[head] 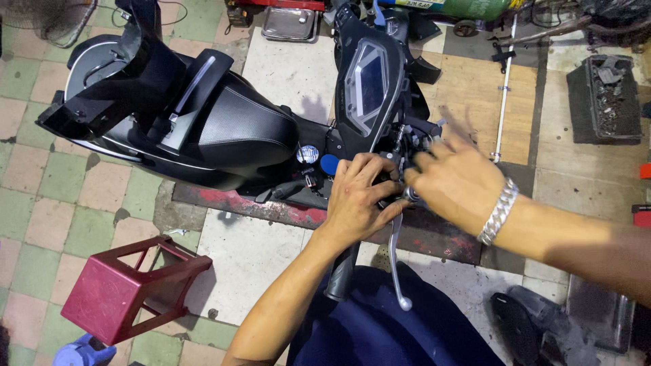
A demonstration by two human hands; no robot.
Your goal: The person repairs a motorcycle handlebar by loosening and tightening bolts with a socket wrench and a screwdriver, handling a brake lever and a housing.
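A black scooter (224,122) stands below me, seen from above, with its instrument panel (369,78) and black seat. My left hand (359,196) is wrapped over the handlebar just past the rubber grip (341,274), near the switch housing. My right hand (458,179), with a silver chain bracelet (498,211) on the wrist, has its fingers on the bracket where the silver brake lever (397,261) pivots. Its fingertips are blurred. What lies between the two hands is hidden.
A dark red plastic stool (129,288) lies tipped on the tiled floor at lower left. A metal tray (289,24) sits at the top, a black crate of parts (603,98) at right, a thin rod (503,102) beside it, and black plastic panels (522,325) at lower right.
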